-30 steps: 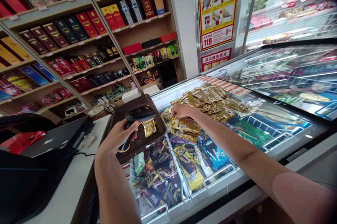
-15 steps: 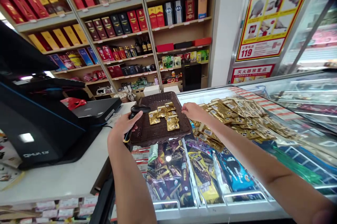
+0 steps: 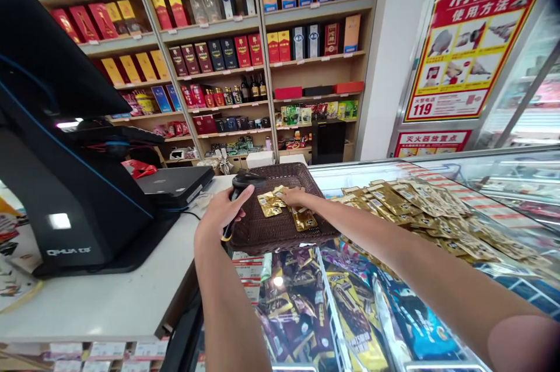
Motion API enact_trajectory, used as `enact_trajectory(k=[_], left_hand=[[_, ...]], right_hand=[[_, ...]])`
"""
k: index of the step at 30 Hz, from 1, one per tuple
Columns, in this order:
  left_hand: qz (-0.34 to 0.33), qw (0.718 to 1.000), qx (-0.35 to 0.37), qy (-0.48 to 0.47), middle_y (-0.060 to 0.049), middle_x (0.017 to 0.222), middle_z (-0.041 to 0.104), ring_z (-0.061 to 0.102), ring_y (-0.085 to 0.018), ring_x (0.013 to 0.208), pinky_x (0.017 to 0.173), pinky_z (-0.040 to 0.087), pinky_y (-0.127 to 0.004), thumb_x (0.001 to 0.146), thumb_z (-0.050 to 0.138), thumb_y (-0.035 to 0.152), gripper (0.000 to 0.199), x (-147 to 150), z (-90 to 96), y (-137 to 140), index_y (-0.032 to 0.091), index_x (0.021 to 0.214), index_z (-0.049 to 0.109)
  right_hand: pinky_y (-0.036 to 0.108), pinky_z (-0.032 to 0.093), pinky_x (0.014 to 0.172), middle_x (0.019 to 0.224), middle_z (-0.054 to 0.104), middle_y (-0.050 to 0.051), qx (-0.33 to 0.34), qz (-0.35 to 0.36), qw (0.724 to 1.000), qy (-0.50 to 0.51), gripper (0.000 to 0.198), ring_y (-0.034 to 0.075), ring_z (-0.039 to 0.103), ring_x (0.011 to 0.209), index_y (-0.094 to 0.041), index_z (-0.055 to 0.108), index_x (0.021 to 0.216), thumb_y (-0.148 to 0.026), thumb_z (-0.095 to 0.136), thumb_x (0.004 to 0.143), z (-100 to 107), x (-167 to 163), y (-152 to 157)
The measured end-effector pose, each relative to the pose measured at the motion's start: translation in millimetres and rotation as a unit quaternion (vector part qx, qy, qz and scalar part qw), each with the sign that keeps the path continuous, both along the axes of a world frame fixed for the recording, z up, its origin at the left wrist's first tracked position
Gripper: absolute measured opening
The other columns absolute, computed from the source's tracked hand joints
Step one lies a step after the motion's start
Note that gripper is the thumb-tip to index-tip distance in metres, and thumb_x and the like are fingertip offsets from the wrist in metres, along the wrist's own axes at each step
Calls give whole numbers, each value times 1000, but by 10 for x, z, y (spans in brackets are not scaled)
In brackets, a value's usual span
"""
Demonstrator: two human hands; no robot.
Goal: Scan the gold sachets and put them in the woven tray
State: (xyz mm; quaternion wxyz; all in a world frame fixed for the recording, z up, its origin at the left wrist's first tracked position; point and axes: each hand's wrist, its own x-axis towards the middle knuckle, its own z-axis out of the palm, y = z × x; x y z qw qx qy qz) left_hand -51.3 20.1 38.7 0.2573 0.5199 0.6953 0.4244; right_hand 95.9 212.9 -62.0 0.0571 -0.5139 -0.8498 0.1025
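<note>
My left hand (image 3: 223, 209) is wrapped around the handle of a black barcode scanner (image 3: 247, 181), its head pointing over the left side of a brown woven basket (image 3: 262, 238). Several small gold packets lie in the basket; one gold packet (image 3: 269, 204) shows its printed label. My right hand (image 3: 294, 196) reaches in from the right, fingers closed at a gold packet among them, and its forearm crosses the basket's right rim. Part of the packets is hidden beneath that hand. To the right, a big heap of gold packets (image 3: 394, 203) is spread on the glass freezer top.
The basket rests on a glass-topped freezer (image 3: 332, 171) with bagged frozen goods inside. At left stand a white counter (image 3: 109, 296), a dark checkout terminal (image 3: 70, 197) and a black flat device (image 3: 175, 182). Shelves of boxed bottles (image 3: 219, 57) line the back wall.
My right hand has moved from the basket's right rim left onto the packets inside. The view has shifted, and my left hand still holds the scanner over the basket.
</note>
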Motion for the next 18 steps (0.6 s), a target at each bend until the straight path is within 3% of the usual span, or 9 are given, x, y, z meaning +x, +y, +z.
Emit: enact_trajectory(k=[6,9,12,14,18], left_hand=[[-15,998,-17,66,-1,57,63,60,-18,57,54,42,-26,68,60,77,61,152,75,34,20,90,64],[-33,996,-24,75,-1,58,63,59,-18,58,55,40,-25,70,59,77,62,240,123,31,19,92,64],[-43,996,-22,68,0,57,62,58,-18,57,55,39,-25,69,60,76,62,328,165,28,19,93,64],[-49,997,-19,62,1,57,61,59,-18,58,55,40,-25,68,61,75,61,383,184,31,20,93,64],[-50,996,-13,68,0,58,62,58,-18,57,53,40,-25,67,63,74,60,476,207,42,19,91,65]], right_hand=[[39,44,93,130,59,18,13,-41,999,-3,69,33,52,123,-20,50,134,-33,79,72,12,71,-62],[34,47,87,128,59,21,-11,-69,997,15,83,32,56,119,-14,48,134,-34,86,64,76,171,-70],[32,48,81,124,62,20,-47,-65,996,32,76,31,60,114,-13,54,126,-34,88,61,133,299,-82],[32,48,81,124,62,20,-33,-72,995,65,72,32,60,115,-14,54,125,-29,87,63,163,385,-102],[28,47,79,117,65,13,3,-70,989,130,32,26,61,111,-18,58,109,-24,70,80,223,582,-165]])
